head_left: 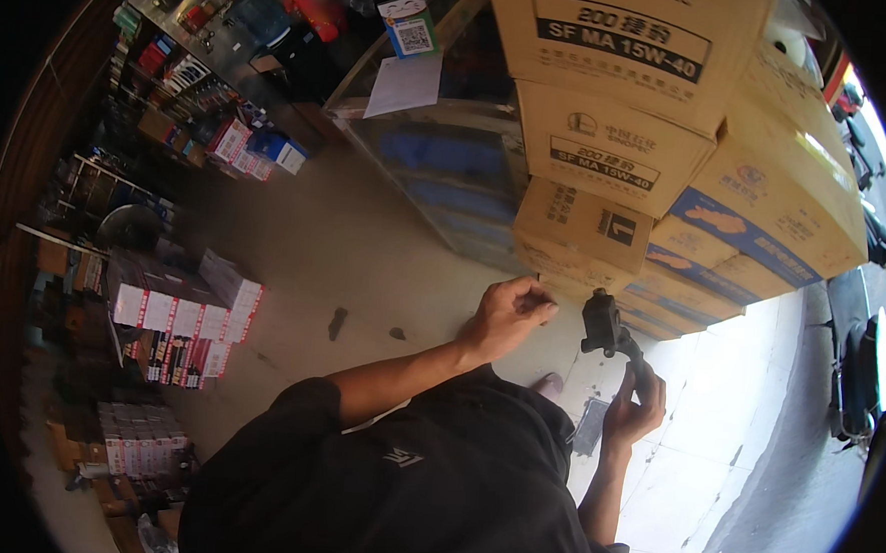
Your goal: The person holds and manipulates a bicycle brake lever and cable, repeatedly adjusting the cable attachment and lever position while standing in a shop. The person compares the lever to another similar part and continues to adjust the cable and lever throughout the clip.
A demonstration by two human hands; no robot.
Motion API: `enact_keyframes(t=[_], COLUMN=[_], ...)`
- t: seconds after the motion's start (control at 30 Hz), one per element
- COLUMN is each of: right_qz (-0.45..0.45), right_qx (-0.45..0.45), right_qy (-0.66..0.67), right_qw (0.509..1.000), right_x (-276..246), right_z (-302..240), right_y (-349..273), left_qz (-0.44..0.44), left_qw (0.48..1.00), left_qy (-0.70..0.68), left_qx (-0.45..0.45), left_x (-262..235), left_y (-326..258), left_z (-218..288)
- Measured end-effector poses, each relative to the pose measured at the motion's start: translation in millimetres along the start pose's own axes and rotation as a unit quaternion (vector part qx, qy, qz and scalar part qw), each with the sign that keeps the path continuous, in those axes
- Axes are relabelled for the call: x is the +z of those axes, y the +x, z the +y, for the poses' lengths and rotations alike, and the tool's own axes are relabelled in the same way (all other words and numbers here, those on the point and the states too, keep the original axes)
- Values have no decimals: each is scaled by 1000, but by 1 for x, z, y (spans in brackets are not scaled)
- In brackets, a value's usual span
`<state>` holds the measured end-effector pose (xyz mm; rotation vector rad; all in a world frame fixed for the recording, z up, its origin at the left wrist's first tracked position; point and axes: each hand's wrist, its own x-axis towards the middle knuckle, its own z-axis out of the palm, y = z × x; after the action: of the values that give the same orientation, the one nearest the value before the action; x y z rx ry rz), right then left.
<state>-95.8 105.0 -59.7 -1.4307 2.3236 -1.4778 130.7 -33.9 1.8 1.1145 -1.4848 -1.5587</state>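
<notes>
Head cam: R hand [639, 402] grips 1 blk part [602, 323]; L hand [504, 322] fingers curled, hold unclear; ctns [615, 140] hide contents.

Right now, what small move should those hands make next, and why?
Perhaps bring the left hand across to steady the black part: only the right hand holds it, by its lower end, and the left hand is apart from it.

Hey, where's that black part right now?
In the head view, the black part is right of centre, gripped at its lower end by the right hand, with the left hand to its left and cardboard boxes beyond.
</notes>
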Motion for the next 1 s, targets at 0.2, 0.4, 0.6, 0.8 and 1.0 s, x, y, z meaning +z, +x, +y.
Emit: enact_keyframes(t=[0.2,0.4,0.6,0.8,1.0], right_qz=[-11,36,63,91,67], right_qx=[26,11,-2,77,62], right_qy=[-9,-36,-80,-28,-56], right_qw=[1000,999,995,992,994], right_x=[39,83,109,132,131], right_z=[-38,-89,-122,-134,-127], right_y=[6,7,12,8,11], left_qz=[-21,-42,33,39,40], left_qw=[999,993,983,969,966], left_qy=[8,100,177,239,247], left_qx=[-27,-49,-22,-54,-66], left_x=[-72,-175,-264,-305,-306], left_y=[11,16,11,10,7], left_z=[-21,-67,-135,-158,-156])
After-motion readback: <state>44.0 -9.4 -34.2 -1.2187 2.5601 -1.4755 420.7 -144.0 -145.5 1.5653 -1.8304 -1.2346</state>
